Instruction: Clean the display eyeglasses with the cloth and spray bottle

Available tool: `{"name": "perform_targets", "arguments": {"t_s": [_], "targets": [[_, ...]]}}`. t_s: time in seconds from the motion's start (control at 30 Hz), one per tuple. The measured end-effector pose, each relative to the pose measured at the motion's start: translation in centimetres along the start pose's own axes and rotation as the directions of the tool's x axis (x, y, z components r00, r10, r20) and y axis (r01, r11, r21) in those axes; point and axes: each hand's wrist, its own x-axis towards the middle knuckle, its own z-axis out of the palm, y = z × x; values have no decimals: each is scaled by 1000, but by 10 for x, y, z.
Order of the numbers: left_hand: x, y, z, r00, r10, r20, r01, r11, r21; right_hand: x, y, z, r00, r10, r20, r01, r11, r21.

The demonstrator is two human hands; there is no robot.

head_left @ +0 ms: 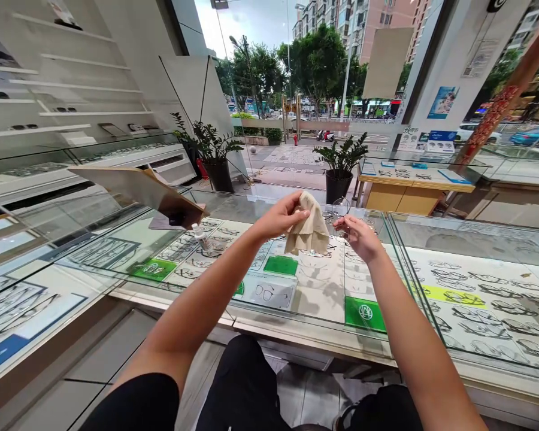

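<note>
While the left hand [279, 218], grip closed, pinches a beige fabric cloth [309, 234], the right hand [363, 238] pinches round, thin-rimmed glasses [342, 207] apart from it, over the glass table [318, 301].

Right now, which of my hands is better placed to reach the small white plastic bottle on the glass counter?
Left, probably: the left hand, pinching a beige cloth, is nearer to the bottle. The right hand, holding thin-rimmed round glasses, is farther and would have to cross over.
</note>
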Motion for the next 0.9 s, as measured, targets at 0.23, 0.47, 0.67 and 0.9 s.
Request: {"name": "perform_targets", "arguments": {"t_s": [0.23,0.47,0.67,0.9], "targets": [[31,-44,17,995,-9,-104,6,1000,-29,4,-1,-8,1000,-12,-29,13,1000,19],[30,-85,31,977,68,-202,-62,997,37,3,-1,-5,1000,5,-28,-4,1000,20],[22,-89,34,994,-11,-111,-2,993,-119,4,2,-4,1000,16,-22,-17,999,-39],[21,-90,32,978,95,-186,-80,993,85,3,2,-1,999,35,-11,-36,999,-22]]}}
